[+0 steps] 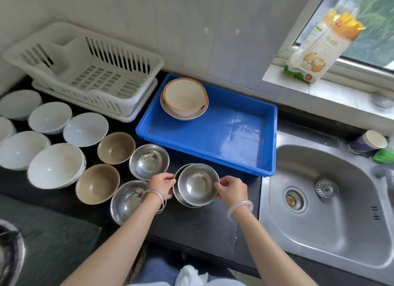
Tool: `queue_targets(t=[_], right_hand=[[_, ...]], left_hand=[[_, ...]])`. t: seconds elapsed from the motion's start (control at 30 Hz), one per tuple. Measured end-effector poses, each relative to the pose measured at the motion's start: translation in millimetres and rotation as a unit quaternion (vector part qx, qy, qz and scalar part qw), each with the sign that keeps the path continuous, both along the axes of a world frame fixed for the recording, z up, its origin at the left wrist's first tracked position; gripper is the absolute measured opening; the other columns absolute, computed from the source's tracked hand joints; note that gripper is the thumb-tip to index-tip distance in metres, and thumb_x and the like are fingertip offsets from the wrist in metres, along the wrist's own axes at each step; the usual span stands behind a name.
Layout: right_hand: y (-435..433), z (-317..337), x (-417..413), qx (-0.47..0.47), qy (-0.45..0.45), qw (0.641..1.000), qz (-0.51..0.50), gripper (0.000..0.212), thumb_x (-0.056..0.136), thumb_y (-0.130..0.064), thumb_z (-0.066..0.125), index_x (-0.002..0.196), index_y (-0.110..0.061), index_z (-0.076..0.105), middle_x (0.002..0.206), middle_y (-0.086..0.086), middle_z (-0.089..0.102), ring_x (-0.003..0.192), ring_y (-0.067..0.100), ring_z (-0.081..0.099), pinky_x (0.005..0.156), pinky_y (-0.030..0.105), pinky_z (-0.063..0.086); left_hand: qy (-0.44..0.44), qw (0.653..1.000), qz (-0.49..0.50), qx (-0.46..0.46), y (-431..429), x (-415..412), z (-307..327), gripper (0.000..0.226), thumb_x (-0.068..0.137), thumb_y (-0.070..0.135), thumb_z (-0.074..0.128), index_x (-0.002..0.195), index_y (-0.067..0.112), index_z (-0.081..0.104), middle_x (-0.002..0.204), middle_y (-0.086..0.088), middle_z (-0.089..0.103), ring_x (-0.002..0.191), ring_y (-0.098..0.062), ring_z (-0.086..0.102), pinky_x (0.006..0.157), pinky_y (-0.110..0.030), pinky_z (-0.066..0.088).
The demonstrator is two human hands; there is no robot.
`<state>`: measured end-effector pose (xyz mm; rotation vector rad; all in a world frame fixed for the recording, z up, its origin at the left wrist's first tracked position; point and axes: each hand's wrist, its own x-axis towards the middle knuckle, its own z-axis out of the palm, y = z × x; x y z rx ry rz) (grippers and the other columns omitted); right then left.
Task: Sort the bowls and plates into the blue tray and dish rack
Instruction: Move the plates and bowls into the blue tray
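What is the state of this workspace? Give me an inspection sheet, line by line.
Surface: dark countertop, steel sink at its right.
Job's things: blue tray holds a cream bowl sitting on a plate; white dish rack holds no dishes; white bowls, brown bowls and steel bowls wait on the counter.
Clutter: paper cup and a green item behind the sink.
Grip: left hand and right hand each hold a side of the stacked steel bowls.
Cables: nothing seen.
Surroundings: tiled wall, window, food packet on the sill.
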<state>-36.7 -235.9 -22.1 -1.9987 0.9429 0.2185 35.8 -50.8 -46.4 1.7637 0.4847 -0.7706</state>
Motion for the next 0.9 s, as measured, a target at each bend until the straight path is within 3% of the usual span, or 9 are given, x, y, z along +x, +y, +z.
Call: queue_targets(t=[0.13, 0.3, 0.4, 0.57, 0.73, 0.9], right_hand=[[4, -6, -3, 0.019, -0.002, 1.0, -0.022, 0.005, 0.079, -0.014, 0.066, 0.074, -0.015, 0.066, 0.071, 0.001, 0.069, 0.062, 0.016, 0.069, 0.075, 0.04, 0.059], [0, -14, -6, 0.018, -0.001, 0.999, -0.032, 0.012, 0.08, -0.023, 0.071, 0.083, -0.019, 0.06, 0.074, -0.004, 0.065, 0.05, 0.009, 0.06, 0.057, 0.024, 0.054], [-2, -19, -4, 0.116, 0.018, 0.992, -0.054, 0.015, 0.083, -0.021, 0.069, 0.096, -0.014, 0.064, 0.082, 0.006, 0.067, 0.054, 0.011, 0.061, 0.052, 0.018, 0.054], [0, -22, -1, 0.225, 0.037, 0.97, -0.09, 0.028, 0.085, -0.019, 0.067, 0.113, -0.014, 0.063, 0.1, 0.011, 0.068, 0.073, 0.02, 0.068, 0.062, 0.025, 0.059], [-8, -11, 9, 0.23, -0.024, 0.967, -0.104, 0.018, 0.083, -0.018, 0.069, 0.101, -0.016, 0.07, 0.081, 0.006, 0.072, 0.061, 0.014, 0.07, 0.056, 0.021, 0.057], [-29, 16, 39, 0.236, -0.079, 0.963, -0.101, 0.011, 0.085, -0.018, 0.067, 0.094, -0.013, 0.069, 0.065, 0.0, 0.064, 0.046, 0.007, 0.061, 0.052, 0.018, 0.054]], left_hand=[[0.027, 0.999, 0.006, -0.03, 2, -1, 1, 0.03, 0.09, 0.004, 0.054, 0.119, 0.002, 0.056, 0.099, -0.014, 0.06, 0.072, -0.021, 0.058, 0.064, -0.026, 0.051], [0.038, 0.998, 0.009, -0.042, 0, 1, 3, 0.033, 0.09, 0.002, 0.052, 0.123, 0.001, 0.053, 0.119, -0.023, 0.06, 0.091, -0.028, 0.057, 0.082, -0.034, 0.049], [0.045, 0.997, 0.016, -0.058, 0, 0, 4, 0.036, 0.09, 0.001, 0.052, 0.127, 0.0, 0.051, 0.123, -0.023, 0.058, 0.094, -0.026, 0.056, 0.082, -0.034, 0.048], [0.049, 0.997, 0.015, -0.064, 0, 0, 6, 0.037, 0.09, 0.0, 0.052, 0.126, -0.001, 0.05, 0.125, -0.025, 0.056, 0.096, -0.026, 0.056, 0.083, -0.036, 0.048], [0.013, 0.997, 0.005, -0.07, -5, 14, 28, 0.038, 0.089, 0.001, 0.054, 0.127, -0.001, 0.05, 0.124, -0.023, 0.057, 0.105, -0.029, 0.058, 0.083, -0.034, 0.049], [-0.027, 0.994, 0.01, -0.107, -21, 46, 60, 0.031, 0.089, 0.003, 0.055, 0.119, -0.003, 0.054, 0.11, -0.018, 0.06, 0.087, -0.02, 0.06, 0.072, -0.028, 0.055]])
